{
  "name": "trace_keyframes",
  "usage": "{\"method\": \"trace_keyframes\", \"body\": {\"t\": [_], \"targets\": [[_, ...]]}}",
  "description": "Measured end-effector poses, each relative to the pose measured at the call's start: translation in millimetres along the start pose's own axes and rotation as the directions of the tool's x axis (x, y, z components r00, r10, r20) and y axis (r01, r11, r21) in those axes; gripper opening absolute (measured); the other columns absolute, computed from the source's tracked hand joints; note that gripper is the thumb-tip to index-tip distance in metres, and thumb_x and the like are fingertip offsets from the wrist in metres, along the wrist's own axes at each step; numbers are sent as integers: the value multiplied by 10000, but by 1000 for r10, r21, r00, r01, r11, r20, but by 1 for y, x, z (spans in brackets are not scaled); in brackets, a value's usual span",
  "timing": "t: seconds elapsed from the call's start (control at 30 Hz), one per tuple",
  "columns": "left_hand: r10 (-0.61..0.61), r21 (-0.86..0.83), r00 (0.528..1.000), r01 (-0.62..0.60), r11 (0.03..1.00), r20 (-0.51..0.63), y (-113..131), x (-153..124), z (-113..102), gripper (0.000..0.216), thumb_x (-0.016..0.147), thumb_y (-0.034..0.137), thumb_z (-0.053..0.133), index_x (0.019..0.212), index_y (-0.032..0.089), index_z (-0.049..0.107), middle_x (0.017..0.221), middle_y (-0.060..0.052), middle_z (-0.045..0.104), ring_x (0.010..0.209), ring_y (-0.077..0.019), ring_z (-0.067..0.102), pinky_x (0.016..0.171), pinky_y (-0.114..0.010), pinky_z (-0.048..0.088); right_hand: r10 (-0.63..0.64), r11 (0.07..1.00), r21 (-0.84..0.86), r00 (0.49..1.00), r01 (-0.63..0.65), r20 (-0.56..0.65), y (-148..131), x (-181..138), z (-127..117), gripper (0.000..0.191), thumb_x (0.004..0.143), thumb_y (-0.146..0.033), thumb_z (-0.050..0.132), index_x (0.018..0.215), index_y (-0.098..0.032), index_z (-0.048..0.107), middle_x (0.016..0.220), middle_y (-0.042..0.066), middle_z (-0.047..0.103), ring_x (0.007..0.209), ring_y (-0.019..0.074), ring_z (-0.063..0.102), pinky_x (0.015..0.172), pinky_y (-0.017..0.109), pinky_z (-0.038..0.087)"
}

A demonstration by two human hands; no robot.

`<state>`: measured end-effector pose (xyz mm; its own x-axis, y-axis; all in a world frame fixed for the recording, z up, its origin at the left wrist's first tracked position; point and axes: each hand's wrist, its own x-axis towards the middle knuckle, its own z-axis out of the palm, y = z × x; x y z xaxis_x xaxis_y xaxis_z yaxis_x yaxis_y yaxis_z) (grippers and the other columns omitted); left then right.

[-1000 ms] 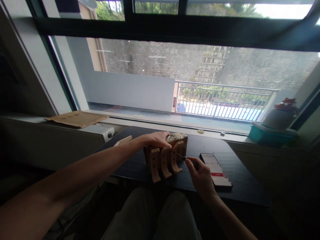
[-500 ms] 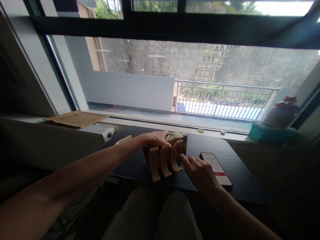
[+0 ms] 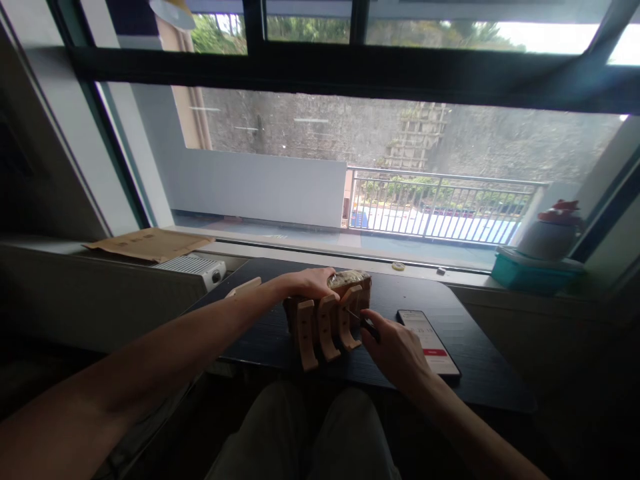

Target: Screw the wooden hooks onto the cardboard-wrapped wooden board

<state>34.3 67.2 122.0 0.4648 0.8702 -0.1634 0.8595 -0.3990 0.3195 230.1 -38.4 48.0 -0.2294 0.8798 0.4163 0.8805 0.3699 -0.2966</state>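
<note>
A brown box-like block point(image 3: 366, 295) with a shiny, crinkled top stands on the dark table point(image 3: 480, 347). Three curved wooden hooks with dark holes line its front: a left hook point(image 3: 306, 337), a middle hook point(image 3: 327, 330) and a right hook point(image 3: 349, 323). My left hand point(image 3: 315, 283) is closed over the block's top, its thumb by the middle hook's upper end. In my right hand point(image 3: 395, 343) is a screwdriver point(image 3: 369, 327), its dark handle in the fingers. The thin shaft points at the right hook's upper hole; whether the tip sits in a screw is too small to tell.
A phone point(image 3: 433, 347) lies right of my right hand. Another pale wooden piece point(image 3: 245, 287) rests behind my left forearm. On the sill are a tape roll point(image 3: 398, 266), a small dark object point(image 3: 441, 271), a teal box point(image 3: 535, 270) and a brown envelope point(image 3: 150, 244).
The right hand's fingers have shifted and turned, so the screwdriver's dark handle now shows. The left hand keeps its hold on the block. The camera view has tilted slightly.
</note>
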Motion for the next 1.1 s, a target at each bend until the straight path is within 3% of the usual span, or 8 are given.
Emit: {"method": "trace_keyframes", "body": {"t": [0.13, 0.27, 0.43, 0.53, 0.6, 0.87, 0.97, 1.1], "targets": [[6, -4, 1000, -6, 1000, 7, -2, 2, 0, 625, 587, 485, 609, 1120, 179, 494, 1030, -69, 625, 882, -251, 597, 663, -281, 465, -267, 884, -386, 963, 263, 44, -7, 0, -3, 386, 842, -60, 409, 1179, -160, 568, 782, 54, 657, 635, 174, 601, 489, 264, 320], [10, -13, 1000, -10, 1000, 14, -3, 2, 1, 604, 599, 475, 596, 1117, 181, 494, 1022, -63, 628, 872, -247, 601, 650, -275, 465, -297, 876, -392, 955, 282, 25, -6, 0, 4, 341, 830, -40, 416, 1088, -143, 614, 731, 53, 646, 616, 164, 596, 499, 263, 311], [14, -12, 1000, -14, 1000, 11, 1, -1, 1, 611, 610, 464, 584, 1143, 184, 482, 1045, -68, 619, 889, -244, 598, 648, -269, 464, 65, 986, 160, 994, -50, -84, 1, -2, 18, 254, 857, -275, 481, 1017, -190, 659, 799, 53, 693, 699, 181, 629, 588, 259, 398], [12, 2, 1000, -12, 1000, 6, 4, -3, 0, 619, 610, 471, 584, 1148, 182, 481, 1050, -72, 618, 916, -256, 590, 665, -274, 464, 273, 774, 584, 961, -244, 40, 7, -1, 25, 327, 821, -376, 510, 995, -151, 673, 800, 65, 696, 704, 189, 628, 594, 269, 439], [4, 15, 1000, -4, 1000, 4, 6, -4, 0, 633, 601, 481, 592, 1148, 180, 484, 1043, -76, 621, 914, -264, 591, 668, -282, 465, 287, 678, 679, 952, -281, 107, 9, 0, 26, 377, 817, -414, 494, 986, -129, 673, 760, 69, 685, 672, 189, 619, 552, 271, 436], [-12, 18, 1000, 13, 1000, -10, -1, 1, 1, 645, 593, 477, 596, 1153, 179, 483, 1055, -81, 617, 893, -250, 601, 675, -285, 467, 169, 972, 156, 984, -175, 48, 0, -1, -2, 320, 792, -270, 507, 1101, -199, 543, 750, 26, 665, 644, 193, 603, 536, 274, 365], [-6, 7, 1000, 6, 1000, -9, -2, 1, 1, 653, 586, 475, 606, 1156, 180, 484, 1061, -79, 615, 899, -252, 599, 681, -283, 468, -53, 998, 28, 998, 54, -38, 1, -5, -4, 251, 828, -175, 473, 1069, -173, 543, 834, 36, 666, 684, 166, 605, 550, 258, 368], [3, -6, 1000, -3, 1000, -2, -1, -1, 0, 644, 597, 476, 595, 1157, 177, 485, 1062, -73, 620, 906, -253, 595, 679, -279, 466, -356, 907, -277, 929, 318, -100, 9, -8, 5, 276, 840, -74, 454, 1086, -125, 570, 827, 51, 654, 691, 164, 590, 520, 258, 347]]}}
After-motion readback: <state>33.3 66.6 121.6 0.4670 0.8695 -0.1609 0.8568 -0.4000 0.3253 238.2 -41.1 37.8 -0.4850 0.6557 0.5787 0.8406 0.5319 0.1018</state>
